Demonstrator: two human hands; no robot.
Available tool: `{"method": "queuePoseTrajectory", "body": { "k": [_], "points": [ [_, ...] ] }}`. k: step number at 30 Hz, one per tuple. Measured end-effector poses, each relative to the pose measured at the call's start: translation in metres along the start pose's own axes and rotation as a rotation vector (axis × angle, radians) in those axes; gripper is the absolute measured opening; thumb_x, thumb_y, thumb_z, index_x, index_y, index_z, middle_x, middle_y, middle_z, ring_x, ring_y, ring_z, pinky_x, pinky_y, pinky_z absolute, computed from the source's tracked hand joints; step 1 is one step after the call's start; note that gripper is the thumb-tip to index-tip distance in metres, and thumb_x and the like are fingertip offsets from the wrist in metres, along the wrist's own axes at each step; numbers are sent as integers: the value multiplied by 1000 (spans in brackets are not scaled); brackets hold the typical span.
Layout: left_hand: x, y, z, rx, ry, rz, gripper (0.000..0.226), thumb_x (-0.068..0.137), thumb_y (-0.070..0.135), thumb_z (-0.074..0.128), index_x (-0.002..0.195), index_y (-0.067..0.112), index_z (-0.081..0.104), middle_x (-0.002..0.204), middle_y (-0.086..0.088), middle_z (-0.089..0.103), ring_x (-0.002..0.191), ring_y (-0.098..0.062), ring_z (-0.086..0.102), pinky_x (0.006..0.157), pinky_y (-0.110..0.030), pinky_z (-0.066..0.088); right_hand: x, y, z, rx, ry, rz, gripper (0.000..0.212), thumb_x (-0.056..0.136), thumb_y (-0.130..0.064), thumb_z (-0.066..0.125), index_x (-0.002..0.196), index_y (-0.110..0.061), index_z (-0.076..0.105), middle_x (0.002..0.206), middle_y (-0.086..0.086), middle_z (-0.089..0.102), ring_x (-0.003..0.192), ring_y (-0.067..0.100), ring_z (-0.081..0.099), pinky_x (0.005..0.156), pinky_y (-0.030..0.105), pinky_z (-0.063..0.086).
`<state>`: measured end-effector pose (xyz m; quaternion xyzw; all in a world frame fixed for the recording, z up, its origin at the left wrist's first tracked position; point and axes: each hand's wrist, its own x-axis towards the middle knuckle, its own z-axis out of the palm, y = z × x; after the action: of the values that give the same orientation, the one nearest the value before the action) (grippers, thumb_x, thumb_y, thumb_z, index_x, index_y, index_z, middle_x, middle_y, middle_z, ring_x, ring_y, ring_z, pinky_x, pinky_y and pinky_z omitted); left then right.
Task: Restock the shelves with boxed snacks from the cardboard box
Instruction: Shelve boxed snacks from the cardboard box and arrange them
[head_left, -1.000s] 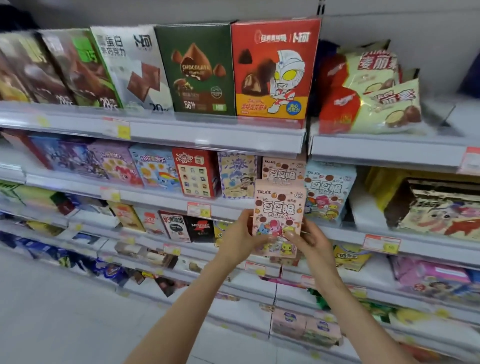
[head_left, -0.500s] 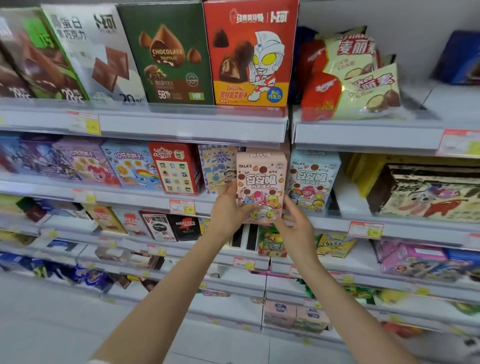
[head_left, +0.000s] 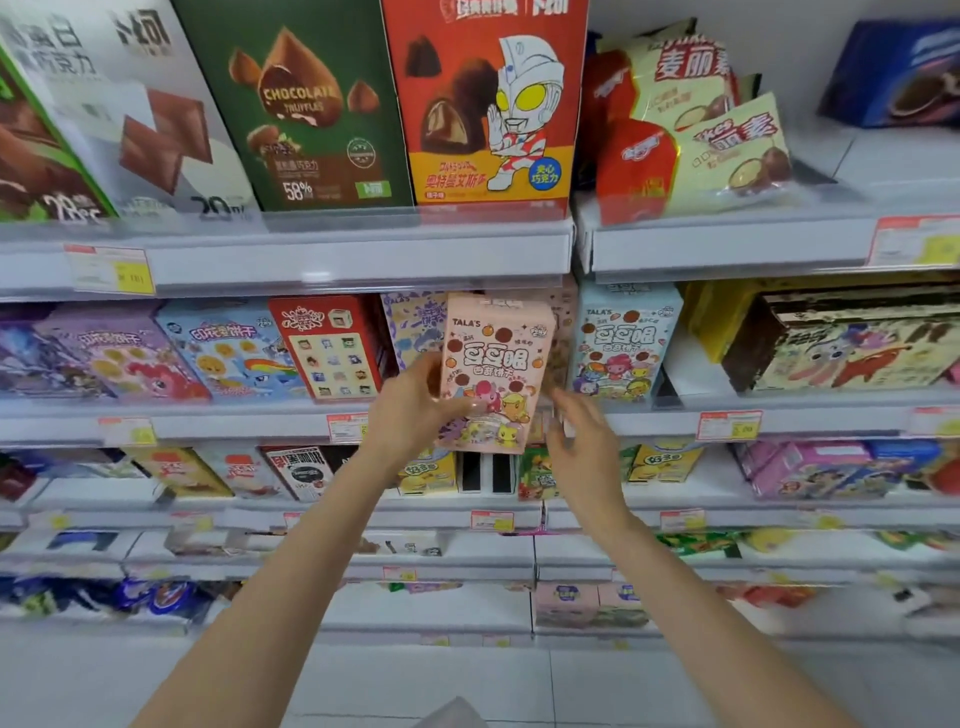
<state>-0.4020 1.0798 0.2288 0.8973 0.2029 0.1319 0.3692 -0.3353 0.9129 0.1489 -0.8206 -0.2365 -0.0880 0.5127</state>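
Left hand (head_left: 415, 415) grips the pink snack box (head_left: 493, 364) by its left edge, thumb curled across the printed front, fingers behind. Right hand (head_left: 584, 447) is loose and spread, just beside the box's lower right corner. That hand is blurred, so I judge it to be off the card rather than touching, but cannot be sure. The box is upright and faces out, held at the second shelf (head_left: 234, 423), in the gap between a pale purple box (head_left: 413, 327) on its left and a blue box (head_left: 621, 343) on its right. Its bottom hangs below the shelf's front rail, so I take it as not yet seated: in front of the lip, not on the deck. A second pink box (head_left: 563, 322) of the same print shows behind it in the same row. Progress, as I read it: this facing is nearly filled, with this one box left to lift over the lip and push back flush. The cardboard box is not in view, so I cannot say how much stock is left. Rows to the left on this shelf look full at the front.
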Motion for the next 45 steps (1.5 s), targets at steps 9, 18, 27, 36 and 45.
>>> {"method": "queuePoseTrajectory", "body": {
  "k": [9,18,27,36,45],
  "points": [
    [-31,-55,-24,-26,95,-82,52,73,30,77,116,10,55,103,-5,69,90,-22,64,79,-44,53,23,8,26,-555,-113,-313,40,90,-30,35,115,-14,62,105,13,54,95,29,52,76,37,47],
    [-42,-78,-40,-94,149,-79,51,76,25,76,119,9,54,105,-5,69,88,-20,65,76,-42,55,39,0,37,-673,-101,-289,28,91,-24,56,115,-11,62,101,18,54,85,33,54,67,40,49],
    [-36,-56,-30,-86,158,7,52,74,30,77,116,9,54,103,-2,68,89,-19,62,77,-37,52,37,-8,34,-443,-128,-237,37,92,-3,47,126,-12,58,116,14,51,102,30,54,82,37,50],
    [0,-6,27,-183,268,254,54,73,12,77,121,4,53,116,-9,51,97,-7,42,72,5,32,-6,-27,-9,173,-64,2,52,88,-3,59,136,-16,42,117,-9,55,107,5,55,93,15,45],
    [30,-2,64,-175,274,257,59,78,13,73,130,5,46,112,-6,38,94,-9,39,78,-8,29,9,-21,-13,200,-63,89,59,88,3,56,141,-15,37,133,0,52,118,8,52,93,4,38]
  ]
}}
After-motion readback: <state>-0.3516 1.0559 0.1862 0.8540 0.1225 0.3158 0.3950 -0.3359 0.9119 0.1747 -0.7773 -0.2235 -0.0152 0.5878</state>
